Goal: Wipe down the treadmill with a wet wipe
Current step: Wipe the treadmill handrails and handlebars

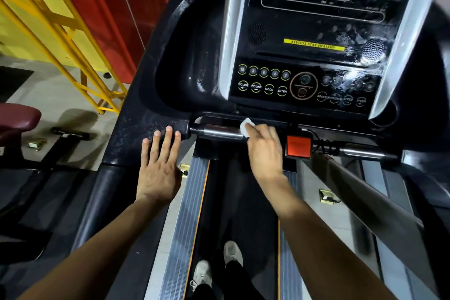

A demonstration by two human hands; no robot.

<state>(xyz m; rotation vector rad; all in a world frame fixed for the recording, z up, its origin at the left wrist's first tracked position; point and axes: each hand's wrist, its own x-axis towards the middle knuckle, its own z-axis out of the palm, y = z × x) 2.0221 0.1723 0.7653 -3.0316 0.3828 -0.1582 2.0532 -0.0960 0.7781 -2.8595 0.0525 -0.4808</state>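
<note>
While the right hand pinches the wipe against the metal grip bar, long firm strokes suit best; the left hand rests flat, fingers spread, holding nothing.

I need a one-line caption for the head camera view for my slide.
Right hand wipes the treadmill's chrome grip bar with a wet wipe; left hand rests flat on the side rail.
</note>
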